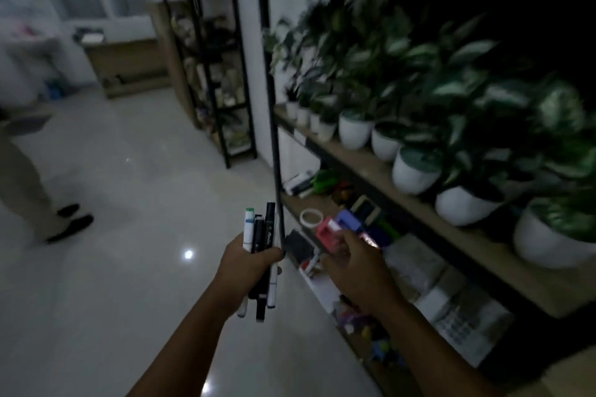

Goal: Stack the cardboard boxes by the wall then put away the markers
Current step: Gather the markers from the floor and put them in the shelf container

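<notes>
Beside the shelf (380, 167), gripping markers (259, 255) in left hand (248, 263).
Pinching a red box (327, 232) with right hand (354, 264); contents hidden.

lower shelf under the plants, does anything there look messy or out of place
Yes. The lower shelf is a loose jumble: a tape roll lying flat, a red block and a blue block tilted against each other, small colourful bits scattered toward the near end. The potted plants above stand in a tidy row.

- Left hand (248, 263): bare, no glove or ring seen.
- Right hand (353, 263): bare.
- Both forearms were bare; no sleeves in view.
</notes>
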